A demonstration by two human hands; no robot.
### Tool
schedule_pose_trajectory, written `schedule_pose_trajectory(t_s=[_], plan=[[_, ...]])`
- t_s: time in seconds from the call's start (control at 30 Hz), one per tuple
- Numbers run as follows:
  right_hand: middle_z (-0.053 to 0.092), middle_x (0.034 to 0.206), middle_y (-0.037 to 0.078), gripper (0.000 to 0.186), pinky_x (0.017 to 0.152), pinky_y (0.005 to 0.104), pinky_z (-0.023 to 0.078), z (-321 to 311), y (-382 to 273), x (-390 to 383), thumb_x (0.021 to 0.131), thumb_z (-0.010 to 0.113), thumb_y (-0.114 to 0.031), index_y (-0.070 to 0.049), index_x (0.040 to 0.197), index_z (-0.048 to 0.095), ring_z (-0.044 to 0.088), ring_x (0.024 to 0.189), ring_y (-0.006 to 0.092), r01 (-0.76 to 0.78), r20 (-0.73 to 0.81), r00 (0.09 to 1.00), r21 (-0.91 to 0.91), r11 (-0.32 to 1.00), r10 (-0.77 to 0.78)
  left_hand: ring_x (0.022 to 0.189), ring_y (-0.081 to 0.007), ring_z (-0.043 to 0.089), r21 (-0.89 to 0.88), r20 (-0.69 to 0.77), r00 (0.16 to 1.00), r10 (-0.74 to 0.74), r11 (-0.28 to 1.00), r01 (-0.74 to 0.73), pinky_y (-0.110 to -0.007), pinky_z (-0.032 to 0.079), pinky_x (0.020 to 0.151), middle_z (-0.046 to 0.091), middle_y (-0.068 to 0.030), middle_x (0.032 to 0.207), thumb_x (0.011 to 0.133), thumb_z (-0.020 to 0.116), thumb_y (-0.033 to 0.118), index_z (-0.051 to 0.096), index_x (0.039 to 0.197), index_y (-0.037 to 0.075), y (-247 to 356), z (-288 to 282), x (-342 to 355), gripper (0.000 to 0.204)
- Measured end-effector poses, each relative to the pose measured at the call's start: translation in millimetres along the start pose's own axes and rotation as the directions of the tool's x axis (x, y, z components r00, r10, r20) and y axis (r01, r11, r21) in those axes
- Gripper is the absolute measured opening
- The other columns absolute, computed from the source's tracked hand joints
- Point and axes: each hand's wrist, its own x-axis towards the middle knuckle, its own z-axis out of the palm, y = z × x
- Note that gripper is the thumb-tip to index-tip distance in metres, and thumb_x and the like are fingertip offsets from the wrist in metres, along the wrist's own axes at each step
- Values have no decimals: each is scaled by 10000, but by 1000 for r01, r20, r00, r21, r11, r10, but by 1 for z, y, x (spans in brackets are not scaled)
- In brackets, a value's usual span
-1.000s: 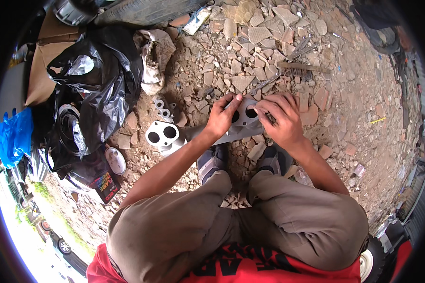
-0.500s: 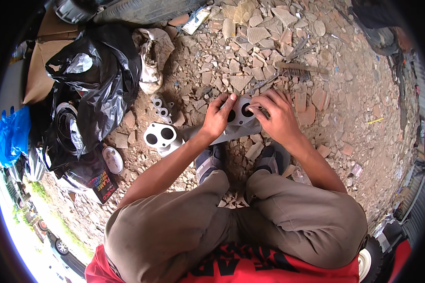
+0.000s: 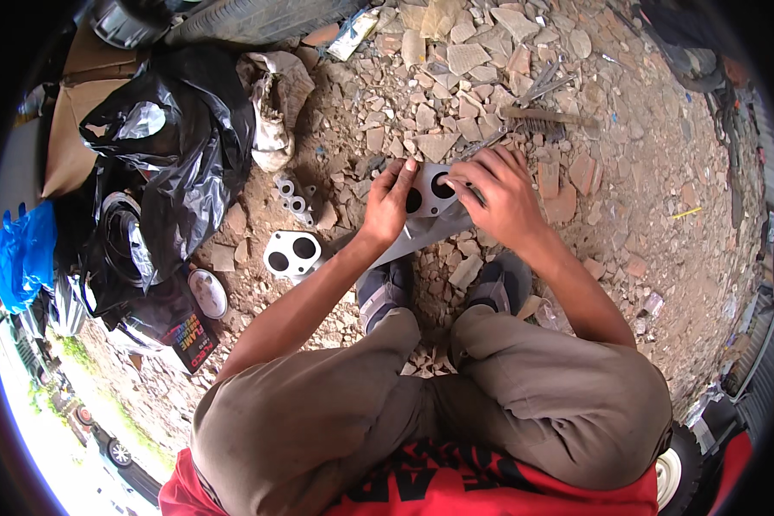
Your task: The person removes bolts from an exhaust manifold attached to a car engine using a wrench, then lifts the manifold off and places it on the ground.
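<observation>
A silver-grey metal manifold [image 3: 421, 241] lies across in front of my shoes, with a two-holed flange at each end. My left hand [image 3: 389, 205] is closed round the left edge of the far flange [image 3: 431, 199], its thumb along the near face. Over that flange's right-hand hole, my right hand [image 3: 500, 196] has its fingers bent and pinched together at the rim. Whatever sits between those fingertips, if anything, is hidden. The other flange [image 3: 292, 254] faces up to the left of my left forearm. A smaller grey metal part with several round openings [image 3: 295, 202] rests beyond it.
Broken tile pieces [image 3: 469, 60] cover the ground. Spanners [image 3: 546, 82] and a wooden-handled wire brush [image 3: 546, 119] lie beyond my right hand. To the left are a black plastic bag [image 3: 189, 129], a stained cloth [image 3: 275, 103] and a round lid [image 3: 207, 293]. A tyre [image 3: 258, 21] lies at the back.
My hands and the far flange have shifted slightly to the left. The right fingertips have moved a little over the flange's right-hand hole. My left hand keeps its grip.
</observation>
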Motion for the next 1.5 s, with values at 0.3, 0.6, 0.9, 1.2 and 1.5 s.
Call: schedule_pose_trajectory(t_s=[0.3,0.6,0.9,1.2,1.5], plan=[[588,919,42,154,838,426,412,0,-4,3,840,717,-162,-137,980,659,575,945,265,-9,-46,999,76,997,12,853,-110,570,-4,-3,1000,6,1000,-6,-281,482,794,667,-59,922,1035,517,434,648,1085,-12,-6,-1,2,467],[605,959,36,222,849,415,413,2,0,3,795,721,-109,-143,1006,661,584,942,260,-27,182,983,8,1000,25,834,-106,566,-24,42,999,-7,1000,8,-276,480,773,661,-51,908,1042,513,407,641,1088,-9,-3,-2,3,438],[580,948,31,268,862,408,414,-14,-3,13,770,731,-100,-158,1025,676,573,991,242,111,58,991,128,985,-119,876,-113,535,-14,106,994,-21,1000,23,-275,462,802,634,-56,937,1044,513,398,614,1107,-29,-4,-3,2,443],[574,1041,56,181,892,419,434,-7,2,11,783,770,-153,-120,951,709,575,1004,277,7,122,992,67,998,-15,930,-131,555,35,118,989,-86,996,82,-297,464,864,654,-92,995,1030,524,439,597,1166,-56,3,-3,6,519],[552,1122,51,220,943,438,395,-4,6,6,797,736,-162,-139,1008,679,545,1086,267,36,24,999,62,997,-37,1048,-161,587,47,134,982,-131,991,126,-288,459,939,666,-149,1124,1024,524,454,547,1283,-94,2,-2,5,606]])
